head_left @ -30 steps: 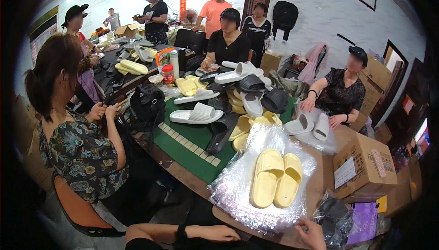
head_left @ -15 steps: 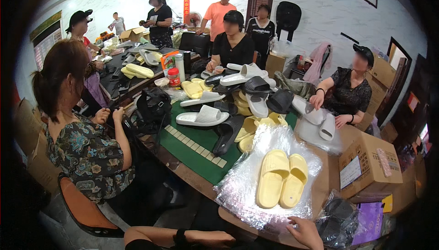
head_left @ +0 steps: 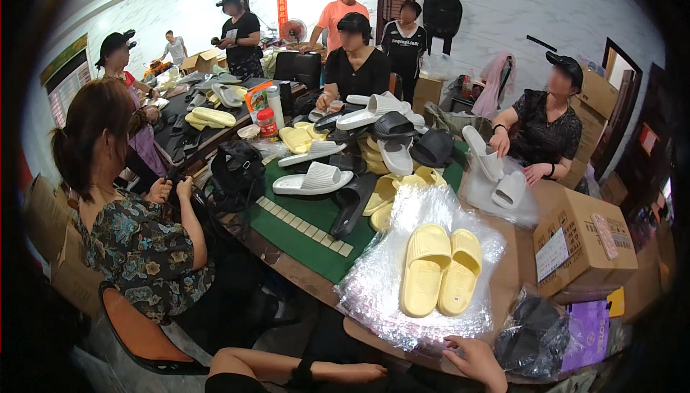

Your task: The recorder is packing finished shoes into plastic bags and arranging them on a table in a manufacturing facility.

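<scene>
A pair of pale yellow slippers point(head_left: 424, 285) lies side by side, toes away from me, on a stack of shiny clear plastic bags point(head_left: 370, 310). My right hand point(head_left: 476, 361) is at the near edge of these bags, just below the slippers. Its fingers are apart and hold nothing. Low in the view, my left hand point(head_left: 359, 372) rests below the table edge, away from the slippers. A black band is round that wrist, and its fingers do not show clearly. Right of my right hand sits a clear bag of dark slippers point(head_left: 532, 335).
Mixed slippers point(head_left: 392, 127) in white, black and yellow are heaped on a green mat point(head_left: 287, 231) with a row of small tiles point(head_left: 302, 228). A cardboard box point(head_left: 586, 246) and a purple bag point(head_left: 586, 335) stand right. A co-worker point(head_left: 550, 123) handles white slippers point(head_left: 509, 190); another sits left.
My view has shifted slightly. My left forearm and hand have moved a little to the right. The co-worker at right has lifted and tilted a white slipper. The yellow pair stays on the bags.
</scene>
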Available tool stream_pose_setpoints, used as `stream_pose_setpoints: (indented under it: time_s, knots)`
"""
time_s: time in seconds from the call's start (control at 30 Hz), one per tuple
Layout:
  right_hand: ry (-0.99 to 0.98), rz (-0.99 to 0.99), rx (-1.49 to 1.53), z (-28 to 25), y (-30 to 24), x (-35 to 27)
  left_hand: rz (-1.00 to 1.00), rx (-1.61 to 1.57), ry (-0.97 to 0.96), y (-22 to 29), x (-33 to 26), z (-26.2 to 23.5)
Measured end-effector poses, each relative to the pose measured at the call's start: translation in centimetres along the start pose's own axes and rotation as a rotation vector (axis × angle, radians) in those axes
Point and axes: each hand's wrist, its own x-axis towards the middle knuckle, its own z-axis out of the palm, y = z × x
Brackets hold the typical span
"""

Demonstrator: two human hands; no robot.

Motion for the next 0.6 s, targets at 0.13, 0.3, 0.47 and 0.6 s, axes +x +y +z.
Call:
stream_pose_setpoints:
  time_s: [0.13, 0.3, 0.47, 0.6]
  knots:
    - [0.003, 0.015, 0.061, 0.1, 0.0, 0.0, 0.009, -0.064, -0.003, 0.2, 2.1, 0.0]
    - [-0.005, 0.001, 0.006, 0.1, 0.4, -0.3, 0.020, -0.143, -0.005, -0.2, 1.6, -0.1]
    - [0.003, 0.005, 0.031, -0.3, 0.1, -0.4, 0.030, -0.225, 0.001, 0.2, 1.9, -0.7]
    - [-0.007, 0.010, 0.016, -0.5, -0.4, -0.4, 0.037, -0.293, 0.014, -0.1, 1.9, -0.5]
